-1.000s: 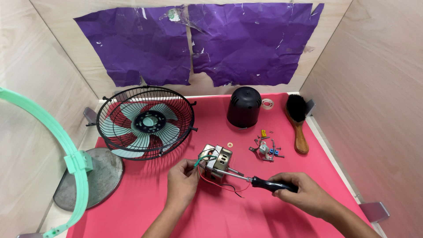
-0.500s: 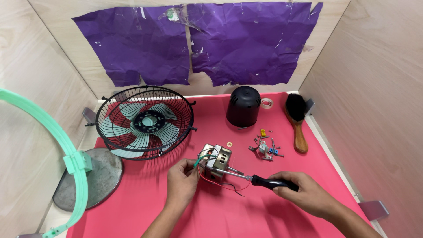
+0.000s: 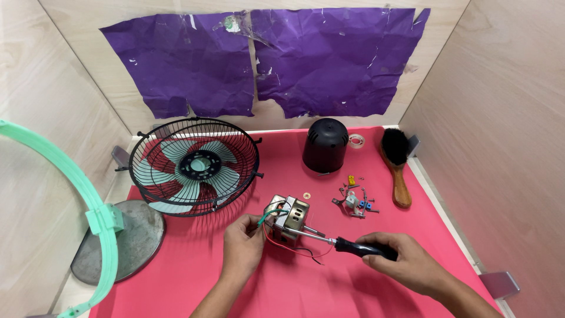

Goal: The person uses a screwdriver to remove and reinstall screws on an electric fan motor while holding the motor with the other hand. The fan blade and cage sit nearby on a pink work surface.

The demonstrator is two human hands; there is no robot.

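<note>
One motor (image 3: 287,219) is set on the red mat (image 3: 247,282), near the middle, slightly toward the near edge. Its shaft is pointed right and a little nearward; the long axis is laid roughly left to right, tilted. Green, red and black wires (image 3: 294,250) are trailed from its near-left side.

One screwdriver (image 3: 338,242) is laid against the motor, black handle to the right, metal shank pointed left and slightly far, its tip met with the motor body. The long axis is nearly level across the scene.

Left hand (image 3: 242,246): closed on the motor's near-left side, fingers pinched at the wires. Right hand (image 3: 403,264): wrapped around the screwdriver handle.

One small washer (image 3: 306,195) is placed just beyond the motor. One cluster of screws and small parts (image 3: 354,199) is scattered to the right of it; its pieces cannot be counted.

One black motor cover (image 3: 325,145) is stood upright at the far centre. One tape roll (image 3: 355,141) is laid just to its right. One brush (image 3: 397,165), wooden handle pointed nearward, is laid at the far right.

One fan guard with blades (image 3: 195,166) is rested at the far left, three blades being seen. One round grey base (image 3: 120,238) is placed at the near left, with one green ring (image 3: 88,200) arched above it.

Two purple sheets (image 3: 265,59) are taped to the far wall.
</note>
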